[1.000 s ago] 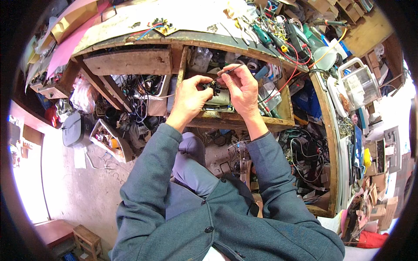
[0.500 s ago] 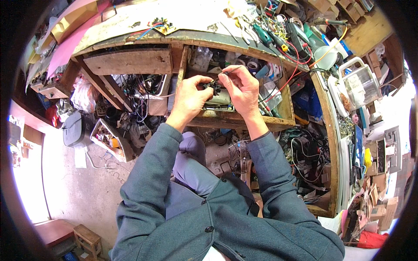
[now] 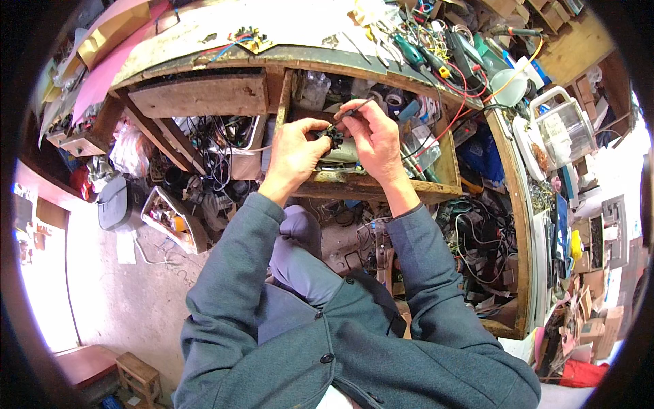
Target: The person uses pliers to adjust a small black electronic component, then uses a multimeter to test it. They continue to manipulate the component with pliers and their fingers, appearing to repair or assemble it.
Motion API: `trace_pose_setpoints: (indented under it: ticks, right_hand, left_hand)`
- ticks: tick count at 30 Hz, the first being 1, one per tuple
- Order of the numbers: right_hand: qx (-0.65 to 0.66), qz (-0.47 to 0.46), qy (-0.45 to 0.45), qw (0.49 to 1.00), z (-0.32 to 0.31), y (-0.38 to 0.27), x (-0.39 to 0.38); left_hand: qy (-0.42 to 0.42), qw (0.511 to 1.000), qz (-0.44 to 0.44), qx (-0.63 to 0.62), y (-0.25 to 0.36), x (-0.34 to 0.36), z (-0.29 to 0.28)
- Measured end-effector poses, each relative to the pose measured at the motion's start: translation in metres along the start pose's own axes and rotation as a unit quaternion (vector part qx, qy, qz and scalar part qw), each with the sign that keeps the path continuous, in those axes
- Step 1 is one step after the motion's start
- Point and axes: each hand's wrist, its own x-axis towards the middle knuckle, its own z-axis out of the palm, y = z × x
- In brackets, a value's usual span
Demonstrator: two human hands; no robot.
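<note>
Above an open wooden drawer (image 3: 446, 178), my two hands meet over a small black part. My left hand (image 3: 293, 158) pinches this black part (image 3: 334, 138) between thumb and fingers; its exact kind is too small to tell. Close against it on the right is my right hand (image 3: 376, 143), its thumb and fingers pinched on a thin dark stick-like tool (image 3: 364, 105). The tool's upper end shows above the fingers, and its lower end is hidden at the part. Inside the drawer lie clear plastic bags (image 3: 315, 90) and rolls of tape (image 3: 394, 102).
Along the bench top (image 3: 306, 27) lie pliers, a green-handled screwdriver (image 3: 409, 52) and red and black leads (image 3: 470, 88). At left, a tangle of black cables (image 3: 218, 160) fills a box. A clear plastic container (image 3: 562, 129) stands at right. A white bin (image 3: 174, 221) sits on the floor.
My right hand has shifted slightly left, nearer the black part, with its fingers more bent. My left hand still pinches the part, which has turned a little.
</note>
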Motion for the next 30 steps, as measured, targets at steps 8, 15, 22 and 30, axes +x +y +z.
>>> trace_pose_setpoints:
  ticks: [8,15,22,30]
  right_hand:
    - [-0.057,-0.065,0.027,0.996,0.004,0.000,0.004]
    - [-0.096,-0.097,0.032,0.990,0.002,-0.003,0.006]
    - [-0.024,-0.052,0.024,0.998,0.005,-0.008,0.001]
    - [-0.150,-0.144,0.079,0.975,0.012,-0.013,0.007]
  left_hand:
    - [0.000,1.000,0.003,0.006,0.008,-0.002,-0.001]
    - [0.010,0.999,0.019,-0.024,-0.001,-0.001,0.000]
    - [0.000,1.000,0.004,-0.020,0.003,-0.001,0.000]
    - [-0.003,1.000,-0.005,-0.013,0.008,-0.002,0.000]
